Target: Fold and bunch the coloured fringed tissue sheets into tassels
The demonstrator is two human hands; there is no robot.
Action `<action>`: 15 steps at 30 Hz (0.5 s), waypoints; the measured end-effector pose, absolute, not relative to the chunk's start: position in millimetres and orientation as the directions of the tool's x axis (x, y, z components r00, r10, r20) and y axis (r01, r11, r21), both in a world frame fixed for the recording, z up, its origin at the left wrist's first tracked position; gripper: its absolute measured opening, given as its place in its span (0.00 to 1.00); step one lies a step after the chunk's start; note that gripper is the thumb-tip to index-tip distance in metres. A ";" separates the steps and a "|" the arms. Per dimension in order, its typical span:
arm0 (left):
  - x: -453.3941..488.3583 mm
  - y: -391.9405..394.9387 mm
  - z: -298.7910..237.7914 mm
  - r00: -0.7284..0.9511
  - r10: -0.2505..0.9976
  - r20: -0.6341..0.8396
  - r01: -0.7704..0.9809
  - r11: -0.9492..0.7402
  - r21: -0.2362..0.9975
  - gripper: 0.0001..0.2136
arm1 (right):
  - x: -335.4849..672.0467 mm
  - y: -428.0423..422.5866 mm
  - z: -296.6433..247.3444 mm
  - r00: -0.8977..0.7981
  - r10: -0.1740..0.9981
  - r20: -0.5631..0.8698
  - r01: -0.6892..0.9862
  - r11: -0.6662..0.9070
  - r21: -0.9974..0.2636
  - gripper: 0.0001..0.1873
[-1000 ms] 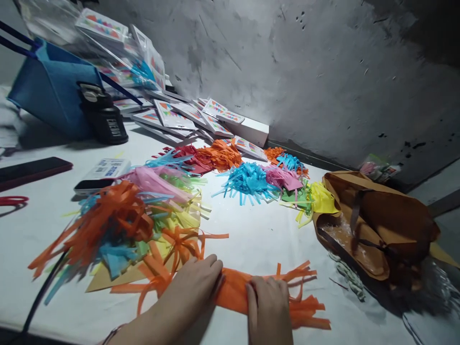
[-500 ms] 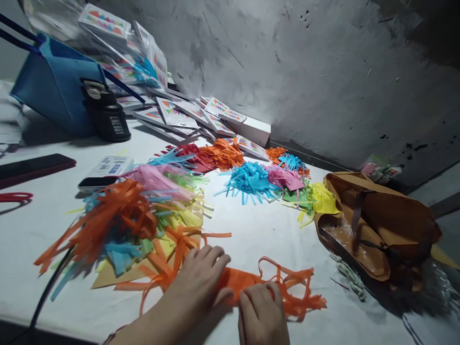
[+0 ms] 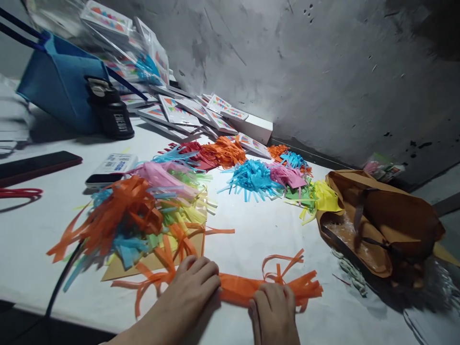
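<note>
An orange tissue-paper tassel (image 3: 237, 289), fringed at both ends with a flat middle band, lies across the white table in front of me. My left hand (image 3: 196, 282) presses on the left part of its band, fingers curled over it. On the right part, my right hand (image 3: 275, 306) grips the band near where the fringe begins, its fingers bent and together. Both thumbs are mostly hidden. Left of my left hand, a mixed heap of fringed tassels (image 3: 125, 211) in orange, blue, pink, green and yellow rests partly on brown card (image 3: 120, 268).
Farther back lie blue tassels (image 3: 253, 177) and yellow tassels (image 3: 325, 195). A brown bag (image 3: 388, 215) stands to the right. At the back are flat printed packs (image 3: 176, 112), a black bottle (image 3: 111, 112) and a blue bag (image 3: 64, 86). Phones (image 3: 39, 165) lie at the left.
My hands have moved apart along the orange tassel, the right one shifting right. Its band now looks flatter and straighter, and the fringe at the right end is more gathered.
</note>
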State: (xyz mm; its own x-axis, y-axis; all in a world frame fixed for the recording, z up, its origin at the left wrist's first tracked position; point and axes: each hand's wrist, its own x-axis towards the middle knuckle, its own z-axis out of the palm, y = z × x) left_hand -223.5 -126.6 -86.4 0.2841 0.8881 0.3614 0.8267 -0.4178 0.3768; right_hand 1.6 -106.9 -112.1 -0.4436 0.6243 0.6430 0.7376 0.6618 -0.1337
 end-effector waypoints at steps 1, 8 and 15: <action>-222.4 -125.8 -81.4 0.260 0.917 0.302 0.857 -0.363 0.365 0.08 | 0.9 -104.8 -111.8 -0.445 0.660 0.606 0.772 0.625 -0.114 0.16; -208.7 -112.8 -45.3 0.093 0.996 -0.010 0.970 -0.088 0.226 0.14 | -8.0 -86.8 -103.7 -0.390 0.824 0.412 0.886 0.457 -0.074 0.13; -212.3 -109.8 -49.5 0.101 0.995 0.017 0.965 -0.102 0.240 0.11 | -21.3 -97.6 -93.6 -0.404 0.628 0.666 0.731 0.659 -0.178 0.09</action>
